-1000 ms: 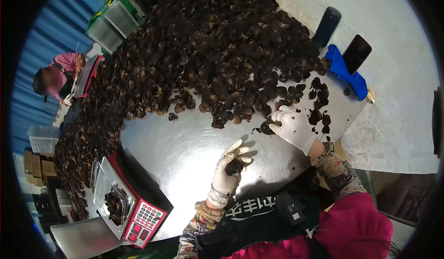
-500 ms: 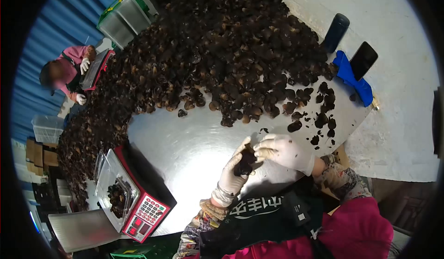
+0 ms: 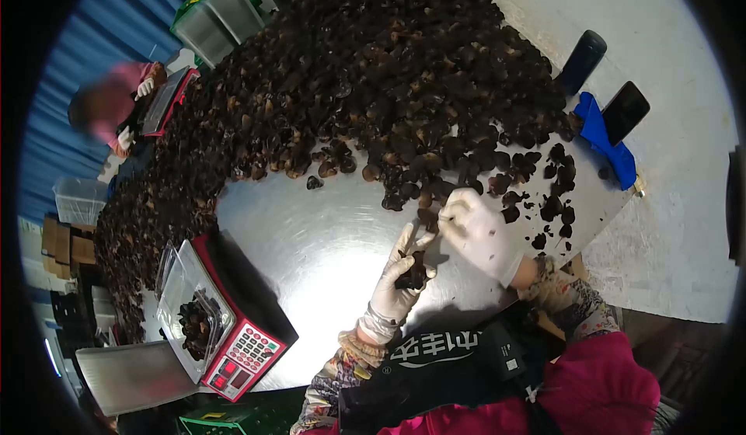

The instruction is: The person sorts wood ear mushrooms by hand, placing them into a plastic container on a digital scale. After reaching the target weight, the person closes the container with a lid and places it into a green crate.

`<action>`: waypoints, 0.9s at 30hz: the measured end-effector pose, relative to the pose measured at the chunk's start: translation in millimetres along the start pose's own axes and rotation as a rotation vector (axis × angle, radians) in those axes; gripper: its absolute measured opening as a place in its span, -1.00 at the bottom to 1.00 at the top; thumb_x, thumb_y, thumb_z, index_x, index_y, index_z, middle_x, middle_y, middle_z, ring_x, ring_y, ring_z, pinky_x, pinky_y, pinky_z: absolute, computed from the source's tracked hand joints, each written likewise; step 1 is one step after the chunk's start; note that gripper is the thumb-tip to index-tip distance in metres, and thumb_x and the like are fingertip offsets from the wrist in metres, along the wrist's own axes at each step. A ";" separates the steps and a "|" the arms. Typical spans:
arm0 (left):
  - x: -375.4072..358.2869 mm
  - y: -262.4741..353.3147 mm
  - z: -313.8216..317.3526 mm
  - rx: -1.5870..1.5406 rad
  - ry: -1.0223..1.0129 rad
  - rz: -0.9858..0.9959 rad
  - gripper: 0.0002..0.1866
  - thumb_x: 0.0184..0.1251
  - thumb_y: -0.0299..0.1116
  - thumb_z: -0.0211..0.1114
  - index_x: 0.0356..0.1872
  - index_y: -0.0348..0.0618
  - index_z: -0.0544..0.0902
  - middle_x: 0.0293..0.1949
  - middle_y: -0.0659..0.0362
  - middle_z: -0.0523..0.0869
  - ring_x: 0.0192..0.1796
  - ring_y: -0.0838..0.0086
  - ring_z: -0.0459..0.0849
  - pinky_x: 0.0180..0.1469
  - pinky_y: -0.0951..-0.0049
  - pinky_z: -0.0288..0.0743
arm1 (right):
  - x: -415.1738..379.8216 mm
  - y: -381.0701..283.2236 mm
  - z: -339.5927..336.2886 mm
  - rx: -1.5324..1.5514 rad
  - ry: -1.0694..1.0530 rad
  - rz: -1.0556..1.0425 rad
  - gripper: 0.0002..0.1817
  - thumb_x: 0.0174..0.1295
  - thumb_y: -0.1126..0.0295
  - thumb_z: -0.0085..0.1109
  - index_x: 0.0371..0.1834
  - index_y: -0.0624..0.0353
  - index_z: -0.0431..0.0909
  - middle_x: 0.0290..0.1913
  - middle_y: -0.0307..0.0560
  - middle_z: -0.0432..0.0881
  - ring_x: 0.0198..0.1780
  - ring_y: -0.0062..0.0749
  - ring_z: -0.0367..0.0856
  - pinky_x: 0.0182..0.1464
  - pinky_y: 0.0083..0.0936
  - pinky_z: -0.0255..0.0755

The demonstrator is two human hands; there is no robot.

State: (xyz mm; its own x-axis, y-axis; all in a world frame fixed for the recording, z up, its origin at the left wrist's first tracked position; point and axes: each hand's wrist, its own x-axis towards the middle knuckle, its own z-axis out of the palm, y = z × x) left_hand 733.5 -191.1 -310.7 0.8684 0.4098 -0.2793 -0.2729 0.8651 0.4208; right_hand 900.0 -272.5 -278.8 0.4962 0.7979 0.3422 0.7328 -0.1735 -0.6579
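My left hand, in a white glove, is closed around dark wood ear mushrooms, its thumb across them and its forefinger raised. My right hand, gloved too, has its fingers pinched on a single brown wood ear mushroom just above the left fingertips. Its palm side is hidden. Beyond both hands spreads a large pile of wood ear mushrooms on the metal table. Loose pieces lie to the right.
A red scale at left carries a clear plastic box with mushrooms in it. A dark bottle, a phone and a blue cloth lie at right. Another person works across the pile at a second scale.
My right hand has moved up and away from the mushrooms in my left hand, and a brown mushroom now shows at its fingertips. The left hand stays nearly in place.
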 end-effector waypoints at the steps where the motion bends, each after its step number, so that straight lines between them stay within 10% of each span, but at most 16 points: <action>1: -0.1 -1.3 -5.8 -0.001 0.003 -0.002 -0.42 0.27 -0.40 0.16 0.34 -0.20 0.31 0.15 0.01 0.52 -0.19 0.41 0.63 -0.19 0.57 0.54 | -9.3 -2.9 5.6 0.066 -0.046 -0.032 -0.92 0.10 0.47 0.25 -0.37 0.19 0.56 -0.18 -0.15 0.53 -0.36 -0.30 0.63 -0.32 -0.45 0.53; 7: -7.8 9.2 -6.5 0.067 0.021 0.059 -0.34 0.23 -0.38 0.19 0.37 -0.29 0.24 0.15 -0.04 0.53 -0.21 0.43 0.62 -0.22 0.59 0.54 | 9.2 -6.7 -18.8 0.577 0.127 0.047 -0.89 0.05 0.63 0.26 -0.39 0.29 0.51 -0.16 -0.05 0.48 -0.33 -0.48 0.55 -0.30 -0.64 0.47; 9: -13.1 16.9 -9.8 0.114 0.049 0.069 -0.32 0.20 -0.34 0.20 0.36 -0.31 0.26 0.15 -0.06 0.53 -0.20 0.42 0.62 -0.22 0.58 0.53 | 4.3 1.7 -24.1 0.312 0.137 -0.160 -0.87 0.02 0.62 0.26 -0.39 0.29 0.51 -0.16 -0.05 0.48 -0.31 -0.46 0.53 -0.27 -0.58 0.48; 11: -19.8 17.7 -18.9 0.115 0.067 0.080 -0.32 0.19 -0.32 0.19 0.36 -0.32 0.26 0.16 -0.05 0.53 -0.18 0.41 0.64 -0.21 0.57 0.54 | -29.8 36.8 10.0 0.284 -0.317 0.115 -0.85 -0.01 0.61 0.27 -0.39 0.31 0.49 -0.16 -0.05 0.47 -0.32 -0.44 0.53 -0.24 -0.55 0.47; 17: -27.3 5.1 -21.4 0.131 0.012 0.088 -0.37 0.27 -0.45 0.12 0.39 -0.28 0.22 0.21 -0.01 0.50 0.05 0.36 0.55 -0.04 0.41 0.52 | -33.8 34.8 25.4 0.798 -0.098 0.378 -0.92 0.13 0.60 0.22 -0.36 0.31 0.51 -0.15 -0.13 0.49 -0.20 -0.56 0.56 -0.16 -0.69 0.48; 23: -27.3 -1.8 -6.9 0.046 0.170 0.034 -0.43 0.22 -0.36 0.26 0.25 -0.25 0.33 -0.07 0.08 0.55 -0.20 0.38 0.60 -0.15 0.46 0.52 | -28.9 -13.0 11.5 0.516 -0.296 -0.115 -0.97 0.14 0.59 0.26 -0.37 0.31 0.62 -0.22 -0.09 0.55 -0.25 -0.39 0.56 -0.11 -0.54 0.48; 27: -32.2 3.6 -12.4 -0.013 0.189 0.083 -0.66 0.31 -0.27 0.22 0.02 -0.19 0.45 -0.22 0.08 0.57 -0.28 0.39 0.54 -0.26 0.49 0.46 | 19.2 14.9 4.0 0.062 0.195 -0.001 -0.83 0.08 0.44 0.33 -0.33 0.32 0.64 -0.11 -0.05 0.58 -0.09 -0.19 0.53 -0.05 -0.41 0.47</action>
State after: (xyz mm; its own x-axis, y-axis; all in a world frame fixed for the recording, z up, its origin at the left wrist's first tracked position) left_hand 699.4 -197.6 -310.9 0.7497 0.5259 -0.4018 -0.3469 0.8292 0.4382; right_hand 918.6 -257.4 -284.7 0.5806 0.6703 0.4622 0.7064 -0.1325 -0.6953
